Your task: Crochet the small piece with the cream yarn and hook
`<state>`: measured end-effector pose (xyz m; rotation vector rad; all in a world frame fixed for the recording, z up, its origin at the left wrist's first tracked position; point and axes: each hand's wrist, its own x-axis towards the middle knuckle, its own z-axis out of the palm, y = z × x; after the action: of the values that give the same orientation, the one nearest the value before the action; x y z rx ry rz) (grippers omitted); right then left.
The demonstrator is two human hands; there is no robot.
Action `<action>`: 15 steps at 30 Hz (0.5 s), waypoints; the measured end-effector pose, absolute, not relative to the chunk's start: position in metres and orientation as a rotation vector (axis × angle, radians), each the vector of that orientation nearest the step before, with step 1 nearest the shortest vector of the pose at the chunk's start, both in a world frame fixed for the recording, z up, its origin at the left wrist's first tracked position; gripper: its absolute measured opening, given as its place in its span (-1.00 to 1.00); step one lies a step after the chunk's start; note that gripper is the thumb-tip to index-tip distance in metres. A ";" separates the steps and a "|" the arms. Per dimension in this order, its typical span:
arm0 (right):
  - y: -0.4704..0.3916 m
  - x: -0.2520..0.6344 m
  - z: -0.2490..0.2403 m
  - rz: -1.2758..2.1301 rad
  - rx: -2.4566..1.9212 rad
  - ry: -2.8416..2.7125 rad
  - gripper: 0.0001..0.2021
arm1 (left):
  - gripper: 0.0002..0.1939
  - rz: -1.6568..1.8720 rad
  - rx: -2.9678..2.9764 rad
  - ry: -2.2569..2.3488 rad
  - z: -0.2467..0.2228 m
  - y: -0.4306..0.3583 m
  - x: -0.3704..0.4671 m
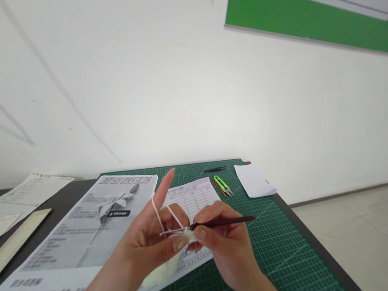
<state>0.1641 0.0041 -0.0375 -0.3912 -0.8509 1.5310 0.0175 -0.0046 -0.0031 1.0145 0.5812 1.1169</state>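
My right hand (220, 236) grips a crochet hook (229, 222) by its dark handle, the thin metal shaft pointing left. A small piece of white crochet work (187, 233) is pinched between the thumb and fingers of my left hand (149, 237), with the hook's shaft at it. White yarn (176, 213) runs around my raised left index finger and down to the work. Below both hands, partly hidden, is a pale cream mass that looks like a yarn ball (163, 273).
A green cutting mat (273, 249) covers much of the dark table. Behind my hands lie green thread snips (222, 185), black tweezers (215, 169) and white paper (254, 180). Printed sheets (74, 225) and a pale flat strip (11, 248) lie leftward. A white wall (172, 91) rises behind.
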 end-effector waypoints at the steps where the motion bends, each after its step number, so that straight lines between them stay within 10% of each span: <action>1: 0.004 0.164 -0.037 1.489 -0.409 -0.861 -0.86 | -0.17 1.119 1.005 0.600 -0.003 -0.005 0.018; 15: 0.002 0.160 -0.037 1.647 -0.381 -0.700 -0.83 | -0.28 1.158 0.986 0.658 -0.001 -0.011 0.020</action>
<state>0.1596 0.0022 -0.0375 -0.3813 -0.6997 1.6468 0.0200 -0.0110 -0.0011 0.9859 0.6579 1.1577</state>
